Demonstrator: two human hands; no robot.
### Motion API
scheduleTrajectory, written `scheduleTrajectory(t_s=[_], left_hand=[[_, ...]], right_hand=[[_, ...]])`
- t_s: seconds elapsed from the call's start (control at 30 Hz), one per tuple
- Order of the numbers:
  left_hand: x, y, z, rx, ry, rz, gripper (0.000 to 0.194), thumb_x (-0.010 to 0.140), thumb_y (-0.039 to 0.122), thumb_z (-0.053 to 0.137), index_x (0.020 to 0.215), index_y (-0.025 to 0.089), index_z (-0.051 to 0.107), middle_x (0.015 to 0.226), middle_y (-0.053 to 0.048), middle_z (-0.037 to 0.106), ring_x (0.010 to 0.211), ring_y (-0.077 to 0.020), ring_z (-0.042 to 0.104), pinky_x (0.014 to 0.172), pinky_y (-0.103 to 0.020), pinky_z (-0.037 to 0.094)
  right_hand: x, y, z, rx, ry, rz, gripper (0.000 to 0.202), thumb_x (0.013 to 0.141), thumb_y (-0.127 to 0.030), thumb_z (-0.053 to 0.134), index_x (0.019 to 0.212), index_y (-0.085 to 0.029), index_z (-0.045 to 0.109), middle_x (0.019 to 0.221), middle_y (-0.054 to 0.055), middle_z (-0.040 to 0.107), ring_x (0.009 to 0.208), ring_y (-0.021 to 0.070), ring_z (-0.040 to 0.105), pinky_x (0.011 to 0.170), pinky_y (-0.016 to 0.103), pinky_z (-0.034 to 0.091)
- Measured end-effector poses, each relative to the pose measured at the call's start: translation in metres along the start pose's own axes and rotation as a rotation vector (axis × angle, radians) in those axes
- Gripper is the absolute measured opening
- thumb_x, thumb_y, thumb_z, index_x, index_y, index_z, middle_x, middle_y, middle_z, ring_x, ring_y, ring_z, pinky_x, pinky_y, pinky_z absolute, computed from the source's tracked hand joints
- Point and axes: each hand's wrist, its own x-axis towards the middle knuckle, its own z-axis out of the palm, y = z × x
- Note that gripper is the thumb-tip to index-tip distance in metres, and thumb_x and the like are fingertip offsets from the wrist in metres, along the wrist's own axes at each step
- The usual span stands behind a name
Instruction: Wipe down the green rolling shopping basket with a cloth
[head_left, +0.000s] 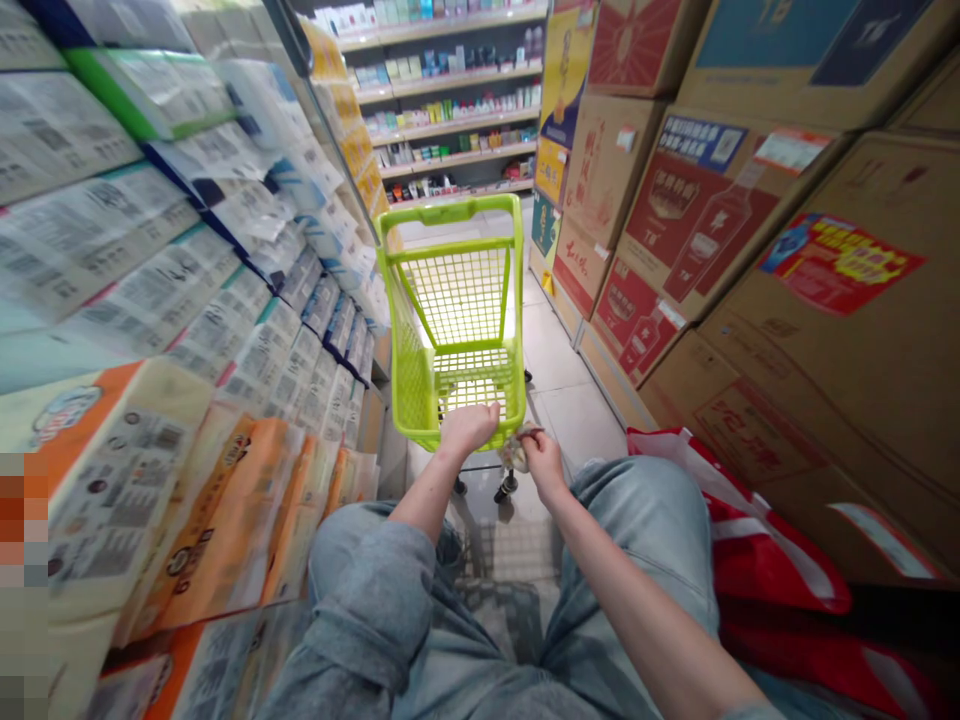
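Note:
A lime-green shopping cart [457, 345] with mesh walls stands on the aisle floor in front of my knees. Its handle bar is at the far end. My left hand [469, 429] is closed at the near edge of the basket and appears to grip the rim; its fingertips are hidden. Just to the right, my right hand [544, 464] pinches a crumpled, light-coloured cloth [516, 447] against the cart's near right corner, outside the basket. Black wheels show under the frame.
Packs of tissue paper [202, 300] are piled on the left, orange ones [225, 520] closest. Cardboard boxes [697, 210] are stacked on the right, with a red bag [780, 540] beside my knee. Shelves of small bottles [450, 110] cross the far end.

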Motion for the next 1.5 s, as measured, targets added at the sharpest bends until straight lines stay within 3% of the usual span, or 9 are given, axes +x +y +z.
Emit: scheduleTrajectory(t_s=[0.27, 0.4, 0.53, 0.67, 0.9, 1.07, 1.2, 1.4, 1.5], left_hand=[[0.004, -0.001, 0.001, -0.083, 0.005, -0.04, 0.071, 0.091, 0.052, 0.008, 0.098, 0.017, 0.069, 0.108, -0.014, 0.067, 0.103, -0.0283, 0.061, 0.085, -0.039, 0.045], [0.009, -0.006, -0.001, -0.262, -0.042, -0.009, 0.076, 0.089, 0.057, -0.002, 0.11, 0.026, 0.064, 0.114, -0.005, 0.066, 0.108, -0.025, 0.059, 0.089, -0.038, 0.044], [0.014, -0.009, 0.001, -0.565, -0.04, 0.043, 0.075, 0.089, 0.058, -0.006, 0.123, 0.029, 0.054, 0.107, 0.0, 0.068, 0.098, -0.0173, 0.062, 0.085, -0.03, 0.046], [0.015, -0.016, 0.001, -0.76, 0.035, 0.09, 0.075, 0.091, 0.051, -0.008, 0.125, 0.021, 0.052, 0.107, -0.004, 0.068, 0.092, -0.0145, 0.064, 0.082, -0.027, 0.047], [-0.005, -0.052, -0.001, -0.033, 0.182, 0.116, 0.065, 0.094, 0.048, 0.014, 0.091, 0.013, 0.068, 0.094, -0.015, 0.069, 0.097, -0.0254, 0.063, 0.084, -0.036, 0.044], [-0.009, -0.041, 0.007, 0.124, 0.219, 0.135, 0.063, 0.095, 0.039, 0.011, 0.091, 0.014, 0.069, 0.085, -0.016, 0.07, 0.089, -0.0269, 0.066, 0.073, -0.038, 0.046], [-0.005, -0.03, 0.009, 0.125, 0.235, 0.098, 0.061, 0.095, 0.039, 0.014, 0.09, 0.014, 0.069, 0.085, -0.015, 0.07, 0.089, -0.027, 0.066, 0.071, -0.036, 0.047], [-0.004, -0.029, 0.008, 0.117, 0.261, 0.152, 0.049, 0.094, 0.029, 0.02, 0.096, 0.014, 0.067, 0.087, -0.016, 0.07, 0.089, -0.0276, 0.066, 0.071, -0.037, 0.046], [-0.006, -0.033, 0.008, 0.113, 0.256, 0.171, 0.045, 0.093, 0.028, 0.024, 0.097, 0.012, 0.066, 0.087, -0.017, 0.069, 0.09, -0.0278, 0.065, 0.073, -0.037, 0.046]], right_hand=[[-0.011, -0.041, -0.012, 0.559, -0.047, 0.102, 0.034, 0.071, -0.044, 0.062, 0.088, -0.014, 0.065, 0.079, 0.005, 0.069, 0.069, 0.0178, 0.062, 0.067, 0.032, 0.05], [-0.009, -0.057, -0.02, 0.144, 0.114, -0.268, 0.032, 0.08, -0.04, 0.055, 0.099, -0.017, 0.067, 0.103, 0.01, 0.063, 0.095, 0.0206, 0.059, 0.087, 0.036, 0.047], [0.002, -0.072, -0.03, -0.365, -0.041, -0.583, 0.025, 0.087, -0.03, 0.049, 0.099, -0.022, 0.07, 0.124, 0.01, 0.05, 0.107, 0.022, 0.052, 0.095, 0.038, 0.042], [0.015, -0.078, -0.045, -0.638, -0.129, -0.69, 0.021, 0.088, -0.029, 0.05, 0.095, -0.026, 0.07, 0.122, 0.008, 0.049, 0.104, 0.0215, 0.05, 0.089, 0.035, 0.046], [0.046, -0.073, -0.067, -0.865, -0.21, -0.758, 0.023, 0.086, -0.023, 0.052, 0.104, -0.027, 0.066, 0.1, 0.006, 0.055, 0.088, 0.0166, 0.054, 0.072, 0.025, 0.045], [0.056, -0.083, -0.071, -1.071, -0.178, -0.744, 0.021, 0.084, -0.022, 0.056, 0.102, -0.023, 0.065, 0.097, 0.008, 0.06, 0.085, 0.0182, 0.055, 0.07, 0.025, 0.042], [0.043, -0.088, -0.054, -1.13, -0.168, -0.718, 0.024, 0.084, -0.016, 0.051, 0.106, -0.018, 0.062, 0.102, 0.012, 0.062, 0.088, 0.0216, 0.057, 0.074, 0.029, 0.044], [-0.004, -0.079, 0.016, -0.892, -0.165, -0.695, 0.032, 0.088, -0.017, 0.042, 0.117, -0.01, 0.054, 0.115, 0.021, 0.057, 0.098, 0.0261, 0.056, 0.083, 0.037, 0.046], [-0.013, -0.077, 0.026, -0.823, -0.172, -0.715, 0.034, 0.09, -0.016, 0.038, 0.12, -0.012, 0.052, 0.118, 0.021, 0.056, 0.103, 0.0265, 0.054, 0.085, 0.039, 0.045]])
